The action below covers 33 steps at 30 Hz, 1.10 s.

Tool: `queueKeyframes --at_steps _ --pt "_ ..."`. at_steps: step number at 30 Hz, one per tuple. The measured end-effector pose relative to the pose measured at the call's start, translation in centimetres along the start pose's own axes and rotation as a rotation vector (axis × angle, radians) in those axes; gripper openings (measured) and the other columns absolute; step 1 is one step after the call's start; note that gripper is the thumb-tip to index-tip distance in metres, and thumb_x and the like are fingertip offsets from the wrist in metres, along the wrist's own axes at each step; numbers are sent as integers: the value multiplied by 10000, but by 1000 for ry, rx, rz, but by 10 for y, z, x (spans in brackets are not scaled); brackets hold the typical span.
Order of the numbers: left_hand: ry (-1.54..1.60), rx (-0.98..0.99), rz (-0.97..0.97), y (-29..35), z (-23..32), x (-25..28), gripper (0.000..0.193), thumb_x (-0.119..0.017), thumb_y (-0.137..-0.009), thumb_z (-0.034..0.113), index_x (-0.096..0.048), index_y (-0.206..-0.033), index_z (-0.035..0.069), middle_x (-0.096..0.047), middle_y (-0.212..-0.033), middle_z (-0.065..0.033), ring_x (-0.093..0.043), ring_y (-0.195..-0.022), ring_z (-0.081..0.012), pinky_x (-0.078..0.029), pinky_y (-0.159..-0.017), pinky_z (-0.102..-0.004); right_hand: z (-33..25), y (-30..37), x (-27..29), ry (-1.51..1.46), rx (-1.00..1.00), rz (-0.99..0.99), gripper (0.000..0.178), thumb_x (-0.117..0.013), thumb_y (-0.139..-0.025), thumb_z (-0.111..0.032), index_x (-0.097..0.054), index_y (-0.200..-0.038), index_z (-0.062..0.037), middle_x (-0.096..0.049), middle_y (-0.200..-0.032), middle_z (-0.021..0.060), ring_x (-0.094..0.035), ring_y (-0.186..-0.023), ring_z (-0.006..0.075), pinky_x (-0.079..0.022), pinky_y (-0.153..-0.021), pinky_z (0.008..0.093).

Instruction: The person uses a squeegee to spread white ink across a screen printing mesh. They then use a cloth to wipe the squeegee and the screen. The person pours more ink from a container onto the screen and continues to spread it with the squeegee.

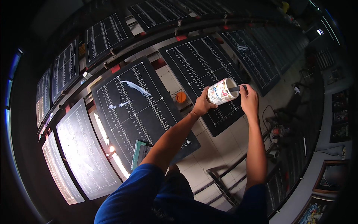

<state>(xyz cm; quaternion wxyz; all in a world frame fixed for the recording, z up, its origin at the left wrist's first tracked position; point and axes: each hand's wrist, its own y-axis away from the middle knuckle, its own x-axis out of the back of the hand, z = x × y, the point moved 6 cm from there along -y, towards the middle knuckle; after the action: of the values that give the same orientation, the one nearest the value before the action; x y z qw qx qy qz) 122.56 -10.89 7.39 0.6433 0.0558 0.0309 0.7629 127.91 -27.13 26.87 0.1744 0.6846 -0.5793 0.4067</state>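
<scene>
My left hand is wrapped round a white tub with coloured print, tilted with its mouth toward the right. A dark flat spatula reaches into the tub's mouth, its end pinched in my right hand. Both hands are above a dark panel printed with white ruled scales. On a similar dark panel to the left lie a thick white streak of paste and a thinner smear. A green-edged squeegee rests at that panel's near edge, partly behind my left arm.
Rows of ruled panels stand on dark rails at the back and left; one panel glares with reflected light. An orange pot sits between the two nearest panels. A small white bottle is on the left. Framed pictures line the right.
</scene>
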Motion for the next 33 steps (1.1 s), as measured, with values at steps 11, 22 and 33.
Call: queueKeyframes --at_steps 11,22,33 --pt "-726 259 55 8 5 11 1256 -912 -613 367 -174 -1558 -8 -543 -1332 -251 -569 -1234 -370 -484 -1044 -392 27 -23 -16 171 -36 44 302 -586 -969 -276 -624 -880 10 -676 -802 207 -652 -788 419 -488 -700 474" --pt "-494 141 574 277 42 237 218 -677 -907 145 -689 -1079 10 -656 -823 -102 -618 -720 -181 -500 -678 -325 -24 124 -73 -553 -123 -234 233 -637 -982 -195 -682 -1116 -10 -646 -801 12 -594 -756 80 -471 -669 247" --pt "-621 -70 307 295 75 183 112 -662 -875 65 -667 -959 -10 -658 -884 -159 -663 -760 -287 -534 -706 -374 -87 347 -256 -325 -153 -984 474 -685 -925 -380 -545 -1122 28 -707 -724 102 -688 -571 212 -528 -602 337"
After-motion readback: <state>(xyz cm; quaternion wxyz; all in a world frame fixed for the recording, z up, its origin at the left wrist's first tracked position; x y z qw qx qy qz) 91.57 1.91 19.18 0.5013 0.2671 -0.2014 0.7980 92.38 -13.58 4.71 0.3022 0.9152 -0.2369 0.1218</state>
